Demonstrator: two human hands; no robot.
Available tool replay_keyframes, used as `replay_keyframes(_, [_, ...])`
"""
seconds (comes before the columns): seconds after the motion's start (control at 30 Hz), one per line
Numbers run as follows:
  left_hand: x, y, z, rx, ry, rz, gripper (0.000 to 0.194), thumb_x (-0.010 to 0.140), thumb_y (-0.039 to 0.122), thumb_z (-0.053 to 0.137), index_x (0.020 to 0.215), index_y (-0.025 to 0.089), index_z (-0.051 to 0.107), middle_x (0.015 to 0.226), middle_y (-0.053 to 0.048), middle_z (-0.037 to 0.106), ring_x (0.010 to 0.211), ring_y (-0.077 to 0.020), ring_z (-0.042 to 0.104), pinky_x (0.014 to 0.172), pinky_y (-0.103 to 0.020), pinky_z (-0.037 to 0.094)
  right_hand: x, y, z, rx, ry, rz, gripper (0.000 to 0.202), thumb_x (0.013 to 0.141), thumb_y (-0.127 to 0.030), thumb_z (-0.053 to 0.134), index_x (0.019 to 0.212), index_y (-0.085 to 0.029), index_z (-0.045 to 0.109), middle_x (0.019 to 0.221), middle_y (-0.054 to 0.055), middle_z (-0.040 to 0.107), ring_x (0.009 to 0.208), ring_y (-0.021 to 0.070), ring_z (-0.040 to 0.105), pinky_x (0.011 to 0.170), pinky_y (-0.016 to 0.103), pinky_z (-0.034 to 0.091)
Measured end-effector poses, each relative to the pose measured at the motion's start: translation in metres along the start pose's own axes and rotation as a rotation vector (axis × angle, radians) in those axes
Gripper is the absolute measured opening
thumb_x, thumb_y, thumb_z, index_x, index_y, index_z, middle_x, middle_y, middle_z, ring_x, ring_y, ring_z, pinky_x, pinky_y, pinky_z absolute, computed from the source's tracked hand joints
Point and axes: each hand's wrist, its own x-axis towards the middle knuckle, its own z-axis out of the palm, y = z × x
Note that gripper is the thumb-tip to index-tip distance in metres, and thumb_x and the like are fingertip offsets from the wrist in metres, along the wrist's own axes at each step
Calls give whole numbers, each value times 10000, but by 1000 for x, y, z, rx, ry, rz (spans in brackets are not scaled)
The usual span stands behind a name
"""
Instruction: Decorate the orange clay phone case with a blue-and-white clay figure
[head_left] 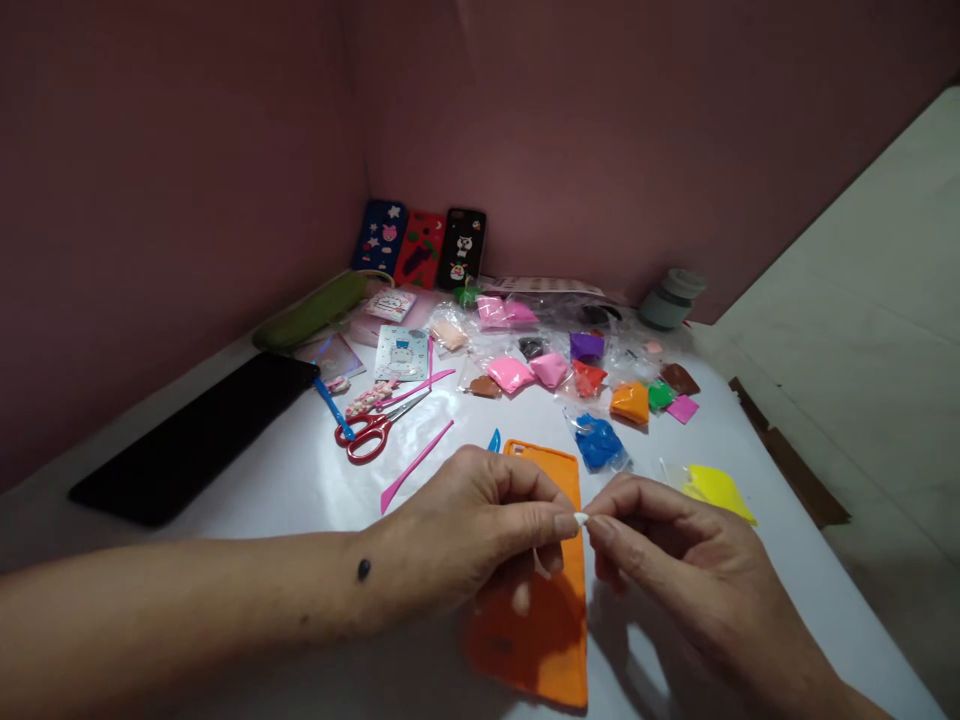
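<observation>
Above an orange phone case (551,620), both my hands come together at a tiny bit of white modelling clay (581,518). My left hand (499,525) pinches it between thumb and forefinger. The thumb and fingertips of my right hand (667,560) close on its other side. Another thin white bit (540,565) shows under my left fingers; whether it belongs to the same clay I cannot tell. The case lies flat, partly covered by my left hand. Beyond my left hand is a pink modelling tool (416,467), and past my right hand lies a yellow clay packet (720,490).
Red-handled scissors (367,437) and a long black slab (195,440) lie left. Several coloured clay packets, including a blue one (598,442), spread across the table's back. Three decorated phone cases (420,248) lean against the wall. A lidded jar (671,300) stands back right.
</observation>
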Motion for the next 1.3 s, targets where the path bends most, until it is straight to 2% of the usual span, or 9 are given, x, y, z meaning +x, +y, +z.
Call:
replay_keyframes(0.2, [0, 2, 1, 73, 43, 42, 268, 821, 376, 593, 721, 128, 605, 465, 53, 484, 402, -61, 428, 397, -158, 304, 2, 3, 0, 128, -54, 154, 269, 827, -442, 630, 726, -194, 656, 643, 5, 561, 589, 137, 491, 530, 257, 410])
replay_keyframes(0.33, [0, 3, 0, 193, 48, 106, 248, 845, 341, 563, 712, 136, 605, 533, 50, 503, 466, -65, 446, 450, -165, 350, 2, 0, -1, 151, -89, 174, 279, 836, -448, 626, 735, -190, 658, 670, 4, 572, 610, 131, 488, 543, 249, 402])
replay_keyframes(0.43, [-1, -1, -1, 352, 80, 210, 221, 855, 318, 557, 716, 151, 597, 578, 47, 526, 496, -66, 465, 480, -165, 360, 1, -1, 1, 161, -93, 174, 250, 812, -416, 663, 722, -182, 665, 625, -15, 564, 575, 110, 462, 536, 233, 381])
replay_keyframes(0.6, [-1, -7, -1, 604, 195, 400, 209, 855, 277, 586, 685, 162, 625, 599, 29, 594, 547, -74, 509, 525, -154, 364, 0, 3, 5, 290, -105, 309, 274, 797, -433, 685, 733, -167, 666, 556, -13, 575, 519, 100, 469, 494, 222, 362])
replay_keyframes(0.7, [-1, -6, -1, 633, 211, 401, 183, 845, 276, 610, 708, 163, 652, 627, 18, 635, 559, -79, 530, 529, -151, 373, 1, 5, 6, 405, -100, 371, 283, 782, -443, 707, 723, -172, 646, 519, -22, 568, 484, 89, 469, 468, 200, 352])
replay_keyframes(0.8, [-1, -3, -1, 603, 208, 377, 196, 834, 307, 631, 718, 151, 656, 616, 23, 616, 548, -75, 504, 517, -147, 373, 2, 4, 6, 479, -92, 393, 285, 764, -428, 732, 695, -170, 634, 537, -27, 569, 476, 72, 466, 457, 179, 357])
replay_keyframes(1.0, [-1, -4, -1, 619, 206, 420, 176, 848, 242, 584, 706, 147, 621, 575, 50, 541, 522, -56, 454, 501, -142, 346, 1, 5, 4, 511, -141, 392, 259, 787, -409, 723, 728, -164, 662, 548, -26, 584, 478, 54, 481, 460, 151, 376])
replay_keyframes(1.13, [-1, -6, -1, 641, 198, 401, 181, 861, 246, 556, 721, 145, 611, 586, 46, 537, 531, -62, 452, 504, -151, 350, 1, 5, 5, 530, -146, 395, 303, 808, -437, 693, 692, -161, 643, 617, -12, 613, 473, 51, 494, 439, 150, 379])
replay_keyframes(1.3, [-2, -4, -1, 638, 168, 368, 185, 865, 258, 549, 738, 144, 621, 607, 34, 565, 546, -69, 469, 515, -160, 358, 2, 4, 6, 526, -147, 405, 276, 790, -408, 717, 706, -158, 637, 516, -28, 581, 444, 52, 479, 443, 147, 383])
